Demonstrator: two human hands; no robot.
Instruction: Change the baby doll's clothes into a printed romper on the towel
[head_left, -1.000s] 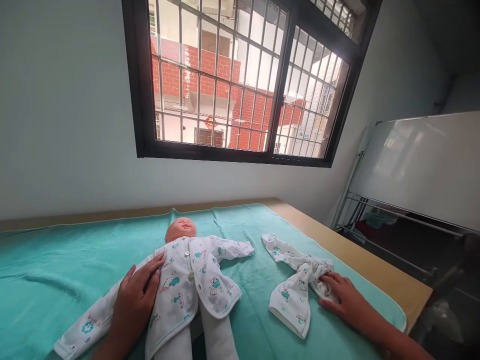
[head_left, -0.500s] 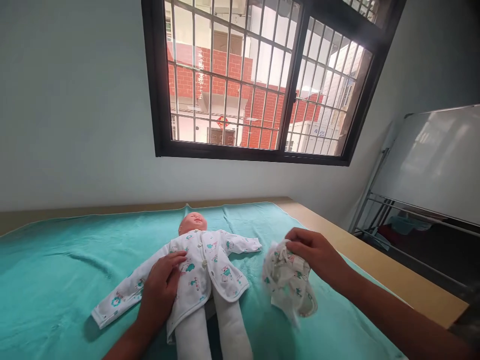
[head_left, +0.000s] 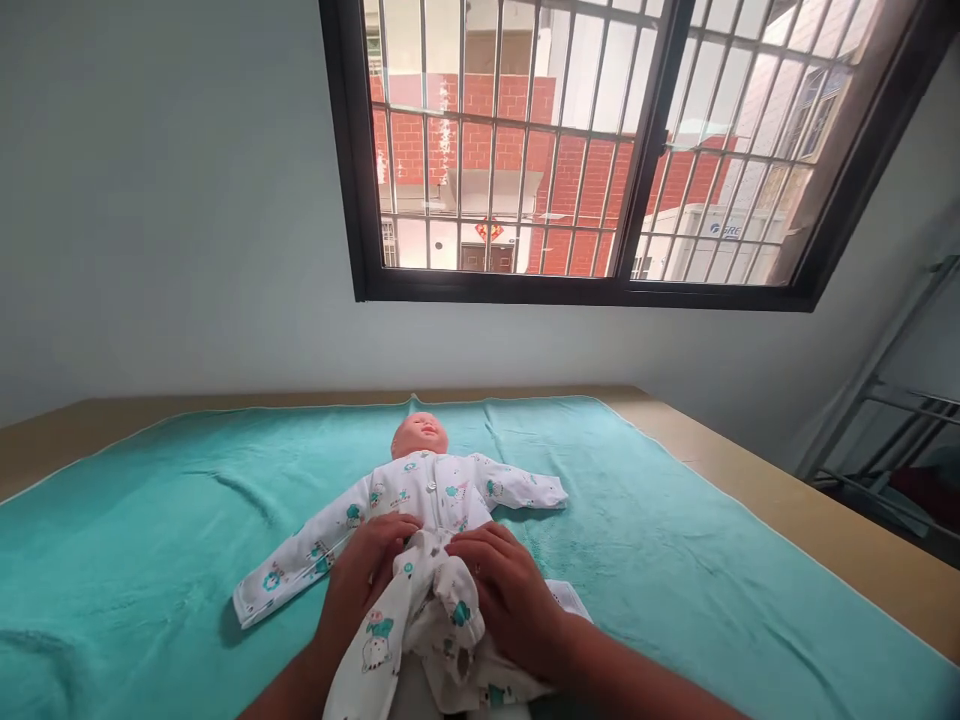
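A baby doll [head_left: 420, 436] lies on its back, wearing a white baby jacket [head_left: 442, 492] with a small animal print and its sleeves spread out. Over the doll's lower body is a bunched pair of printed baby pants [head_left: 386, 625], one leg trailing toward me. My left hand [head_left: 367, 565] is closed at the left side of the pants' upper edge, against the jacket. Opposite it, my right hand [head_left: 514, 590] grips the pants' right side, fingers curled at the top. My fingertips are partly hidden by the cloth. Most of the doll's legs are covered.
A teal blanket [head_left: 675, 560] with some wrinkles lies under the doll on a wooden table [head_left: 742, 450]. Behind the table is a wall with a barred window [head_left: 495, 285]. A metal-framed stand [head_left: 862, 400] stands at the right.
My right hand has brought the crumpled pants from the blanket at the right onto the doll's lower body. My left hand has moved from the jacket to the pants. The view has turned slightly left.
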